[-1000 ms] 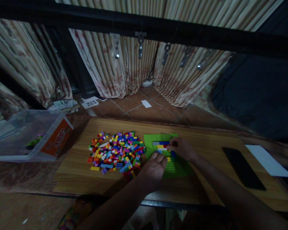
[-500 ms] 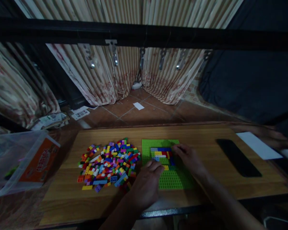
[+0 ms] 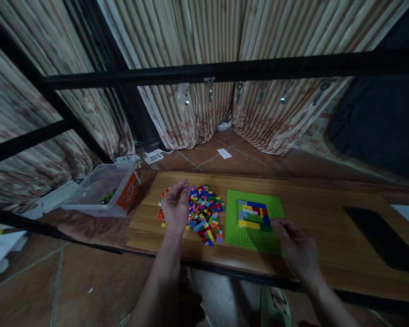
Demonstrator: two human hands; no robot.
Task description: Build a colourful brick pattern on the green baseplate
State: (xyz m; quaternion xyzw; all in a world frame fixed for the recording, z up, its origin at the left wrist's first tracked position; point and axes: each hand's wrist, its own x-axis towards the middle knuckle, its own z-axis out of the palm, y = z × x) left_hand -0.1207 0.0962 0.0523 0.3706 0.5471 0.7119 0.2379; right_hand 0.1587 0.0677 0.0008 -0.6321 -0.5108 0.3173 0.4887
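Note:
A green baseplate (image 3: 238, 229) lies on the wooden table (image 3: 313, 218), with a small block of coloured bricks (image 3: 254, 215) pressed onto it. Left of it is a pile of loose coloured bricks (image 3: 204, 211). My left hand (image 3: 175, 210) hovers over the left part of that pile, back toward the camera, fingers curled downward; what they hold, if anything, is hidden. My right hand (image 3: 297, 250) rests at the baseplate's near right corner with fingers loosely spread and nothing in them.
A clear plastic box with an orange label (image 3: 106, 190) stands on the floor left of the table. A black phone (image 3: 378, 236) lies at the table's right. Black metal bars (image 3: 225, 70) cross the view before striped curtains (image 3: 197, 104).
The camera swung left. My left hand moved from the baseplate's edge to the brick pile. My right hand drew back from the built bricks to the plate's near right corner.

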